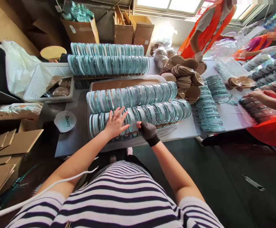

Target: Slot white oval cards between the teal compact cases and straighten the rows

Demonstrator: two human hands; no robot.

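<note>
Two long rows of round, shiny glass-like discs lie on the table in front of me, a nearer row point(161, 113) and a farther row point(133, 95), the discs packed on edge. My left hand point(115, 123), bare, rests on the nearer row with its fingers spread. Beside it, my right hand point(148, 130) wears a dark fingerless glove and is closed at the front edge of the same row. Its thumb and fingertip are pressed together; whatever is between them is too small to make out. A single disc with lettering point(66, 121) lies flat at the table's left.
More disc rows point(108, 65) stand at the back. Brown round pieces point(185, 76) pile up right of centre, near stacked discs point(209, 110). A white basket point(37, 84) sits at left. Orange-vested people point(205, 30) work on the right. Flattened cardboard point(14, 142) leans at left.
</note>
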